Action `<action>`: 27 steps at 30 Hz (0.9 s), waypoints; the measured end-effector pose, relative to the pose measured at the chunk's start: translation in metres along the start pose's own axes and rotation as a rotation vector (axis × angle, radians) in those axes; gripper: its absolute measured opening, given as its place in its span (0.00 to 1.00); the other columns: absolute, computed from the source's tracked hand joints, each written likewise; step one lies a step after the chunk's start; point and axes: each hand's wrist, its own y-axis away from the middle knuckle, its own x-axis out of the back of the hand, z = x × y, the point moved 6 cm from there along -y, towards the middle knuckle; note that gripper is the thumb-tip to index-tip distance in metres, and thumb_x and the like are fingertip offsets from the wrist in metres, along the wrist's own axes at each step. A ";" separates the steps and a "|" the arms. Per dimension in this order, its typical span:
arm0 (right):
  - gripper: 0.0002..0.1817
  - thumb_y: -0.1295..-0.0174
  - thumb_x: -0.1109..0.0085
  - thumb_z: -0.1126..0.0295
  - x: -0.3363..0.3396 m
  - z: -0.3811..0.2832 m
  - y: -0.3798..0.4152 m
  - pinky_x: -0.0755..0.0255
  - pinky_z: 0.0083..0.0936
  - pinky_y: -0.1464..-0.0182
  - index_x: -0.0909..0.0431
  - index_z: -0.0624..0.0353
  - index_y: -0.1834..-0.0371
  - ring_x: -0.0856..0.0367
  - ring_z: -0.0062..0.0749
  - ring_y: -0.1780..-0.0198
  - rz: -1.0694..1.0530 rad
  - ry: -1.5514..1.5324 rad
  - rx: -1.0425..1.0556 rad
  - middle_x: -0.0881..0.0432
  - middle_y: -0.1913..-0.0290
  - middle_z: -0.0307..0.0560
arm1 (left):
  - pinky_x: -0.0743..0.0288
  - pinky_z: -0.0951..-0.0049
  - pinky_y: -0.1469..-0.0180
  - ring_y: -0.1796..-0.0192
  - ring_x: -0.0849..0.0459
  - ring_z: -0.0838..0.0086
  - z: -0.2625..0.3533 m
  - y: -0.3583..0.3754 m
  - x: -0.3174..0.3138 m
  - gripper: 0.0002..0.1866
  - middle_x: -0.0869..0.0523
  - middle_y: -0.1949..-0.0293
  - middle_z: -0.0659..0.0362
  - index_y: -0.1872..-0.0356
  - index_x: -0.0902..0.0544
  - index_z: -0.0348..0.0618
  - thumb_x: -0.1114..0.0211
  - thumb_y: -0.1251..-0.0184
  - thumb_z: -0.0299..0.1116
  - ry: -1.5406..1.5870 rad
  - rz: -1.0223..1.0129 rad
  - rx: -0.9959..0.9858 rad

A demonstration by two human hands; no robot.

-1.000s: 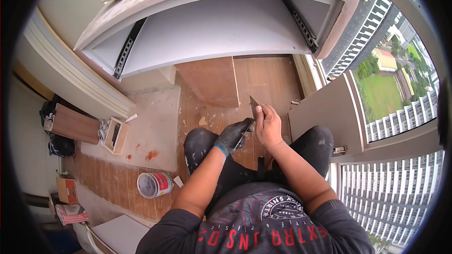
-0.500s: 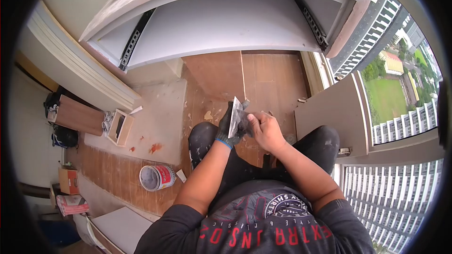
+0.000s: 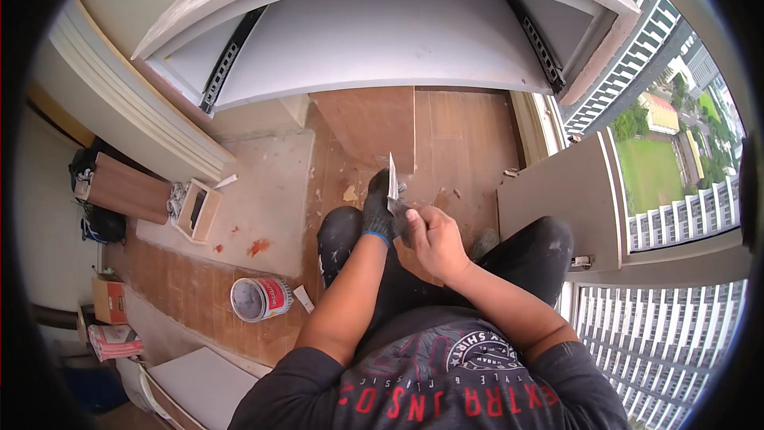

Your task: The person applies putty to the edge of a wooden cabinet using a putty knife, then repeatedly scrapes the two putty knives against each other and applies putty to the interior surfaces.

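My left hand (image 3: 377, 211), in a dark glove with a blue cuff, is closed around a thin, pale putty blade (image 3: 392, 179). The blade stands nearly edge-on, its tip pointing away from me; gloved fingers show on both sides of it. My bare right hand (image 3: 440, 244) grips a dark grey putty knife (image 3: 403, 221) at its handle end, with the thumb on top. That knife meets the pale blade close to my left palm. The exact contact between the two tools is partly hidden. Both hands are above the floor between my knees.
Ahead stands a white cabinet frame (image 3: 382, 40) with black drawer slides (image 3: 227, 64). A brown board (image 3: 370, 123) is under it. A paint bucket (image 3: 259, 299) sits on the floor at left, near a small wooden box (image 3: 197, 211). At right are a cabinet door (image 3: 561, 191) and windows.
The pale blade has turned from showing its face to nearly edge-on. My right hand has moved slightly left and down, and my left hand slightly left.
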 end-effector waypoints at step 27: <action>0.15 0.32 0.42 0.71 0.034 0.007 0.001 0.21 0.41 0.52 0.19 0.64 0.44 0.16 0.52 0.57 0.050 0.406 0.476 0.16 0.58 0.57 | 0.22 0.68 0.37 0.39 0.21 0.71 0.014 0.045 -0.068 0.22 0.20 0.39 0.55 0.33 0.30 0.40 0.43 0.26 0.25 -0.142 -0.602 0.057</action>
